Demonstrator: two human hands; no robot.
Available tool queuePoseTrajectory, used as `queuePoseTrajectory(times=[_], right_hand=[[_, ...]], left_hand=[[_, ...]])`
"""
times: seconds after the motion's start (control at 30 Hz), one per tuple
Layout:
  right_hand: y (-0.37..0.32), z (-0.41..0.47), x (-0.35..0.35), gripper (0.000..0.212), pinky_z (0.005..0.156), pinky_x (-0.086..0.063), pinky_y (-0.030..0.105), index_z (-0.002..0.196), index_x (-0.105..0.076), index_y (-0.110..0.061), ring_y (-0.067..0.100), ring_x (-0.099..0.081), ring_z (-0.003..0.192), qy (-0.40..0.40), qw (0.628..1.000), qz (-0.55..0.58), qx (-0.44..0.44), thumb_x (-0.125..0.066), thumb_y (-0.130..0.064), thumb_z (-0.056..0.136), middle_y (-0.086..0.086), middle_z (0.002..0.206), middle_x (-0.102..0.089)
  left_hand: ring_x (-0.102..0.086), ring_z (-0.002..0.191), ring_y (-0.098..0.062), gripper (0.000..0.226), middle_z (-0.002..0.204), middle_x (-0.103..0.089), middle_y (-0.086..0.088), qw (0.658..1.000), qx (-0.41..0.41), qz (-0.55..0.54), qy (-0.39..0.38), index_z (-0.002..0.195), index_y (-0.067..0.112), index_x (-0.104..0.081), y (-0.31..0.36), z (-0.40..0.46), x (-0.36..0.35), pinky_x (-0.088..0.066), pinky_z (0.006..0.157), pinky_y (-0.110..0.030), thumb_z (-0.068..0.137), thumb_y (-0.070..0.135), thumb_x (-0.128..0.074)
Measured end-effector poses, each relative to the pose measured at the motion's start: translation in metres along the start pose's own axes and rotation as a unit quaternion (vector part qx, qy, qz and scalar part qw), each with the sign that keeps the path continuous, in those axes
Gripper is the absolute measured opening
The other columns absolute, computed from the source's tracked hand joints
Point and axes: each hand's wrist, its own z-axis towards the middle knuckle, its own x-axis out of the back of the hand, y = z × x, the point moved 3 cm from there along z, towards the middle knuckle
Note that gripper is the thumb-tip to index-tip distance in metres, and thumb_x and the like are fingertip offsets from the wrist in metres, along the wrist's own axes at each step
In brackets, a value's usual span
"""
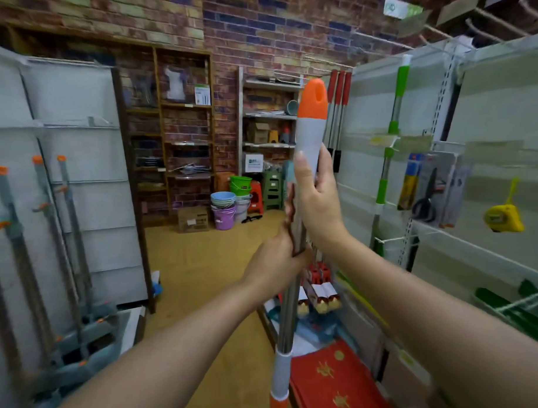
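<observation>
I hold a long mop pole [310, 132] upright in front of me; it has a grey grip with an orange cap on top, a steel shaft and a grey-and-orange collar low down. My right hand [318, 199] grips the grey grip just below the cap. Lower on the steel shaft, my left hand [278, 258] is wrapped around the pole. The bottom end runs out of the frame.
Several similar grey-and-orange mops [49, 242] lean on the left rack. On the right rack hang a green mop [390, 144], red-handled poles [339, 103], scissors [426, 198] and a yellow tape measure [504, 217]. Stacked buckets [225, 208] and stools stand at the back; red boxes [335, 381] lie low right.
</observation>
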Motion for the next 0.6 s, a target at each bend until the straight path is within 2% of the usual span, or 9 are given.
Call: queuePoseTrajectory(times=[0.07,0.17,0.37,0.5,0.57,0.6], right_hand=[[0.027,0.029,-0.010,0.043,0.055,-0.047,0.033,0.135,-0.037,-0.016,0.013,-0.053,0.061,0.016,1.000,-0.016,0.003,-0.043,-0.038,0.099,-0.007,0.074,-0.051],[0.064,0.069,-0.031,0.045,0.058,-0.048,0.034,0.136,-0.038,-0.014,0.013,-0.054,0.065,0.030,0.999,-0.037,0.003,-0.043,-0.038,0.099,-0.004,0.077,-0.052],[0.154,0.139,-0.086,0.068,0.069,-0.051,0.043,0.140,-0.034,-0.022,0.018,-0.056,0.077,0.021,0.997,-0.072,-0.015,-0.044,-0.061,0.086,-0.010,0.087,-0.053],[0.215,0.177,-0.117,0.069,0.074,-0.050,0.045,0.141,-0.034,-0.025,0.016,-0.054,0.086,0.040,0.995,-0.093,-0.013,-0.043,-0.064,0.086,-0.011,0.094,-0.052],[0.241,0.201,-0.131,0.066,0.071,-0.048,0.042,0.141,-0.033,-0.030,0.013,-0.054,0.078,0.053,0.993,-0.102,-0.013,-0.043,-0.064,0.086,-0.016,0.087,-0.051],[0.253,0.214,-0.138,0.067,0.069,-0.047,0.040,0.141,-0.033,-0.031,0.010,-0.053,0.074,0.062,0.992,-0.107,-0.016,-0.043,-0.065,0.085,-0.017,0.083,-0.050]], left_hand=[[-0.069,0.066,-0.023,0.055,0.085,-0.070,-0.006,1.000,0.004,0.007,-0.019,0.122,0.021,-0.039,-0.020,0.036,0.005,-0.057,0.066,-0.047,0.073,0.041,-0.052],[-0.069,0.066,-0.019,0.055,0.078,-0.070,-0.004,1.000,0.001,0.008,-0.028,0.128,0.016,-0.040,-0.049,0.086,0.017,-0.058,0.069,-0.045,0.078,0.034,-0.055],[-0.069,0.064,-0.020,0.051,0.070,-0.070,-0.006,0.999,0.014,-0.014,-0.035,0.117,0.007,-0.050,-0.131,0.173,0.039,-0.056,0.069,-0.048,0.075,0.034,-0.053],[-0.069,0.067,-0.025,0.028,0.073,-0.070,-0.012,0.997,-0.002,-0.024,-0.074,0.111,0.009,-0.047,-0.186,0.228,0.044,-0.056,0.069,-0.045,0.087,0.021,-0.057],[-0.069,0.066,-0.025,0.035,0.073,-0.070,-0.012,0.995,-0.023,-0.042,-0.086,0.116,0.017,-0.038,-0.207,0.258,0.049,-0.057,0.066,-0.046,0.087,0.015,-0.058],[-0.068,0.064,-0.025,0.040,0.072,-0.069,-0.011,0.994,-0.033,-0.051,-0.095,0.121,0.015,-0.038,-0.218,0.276,0.052,-0.057,0.063,-0.047,0.087,0.012,-0.058]])
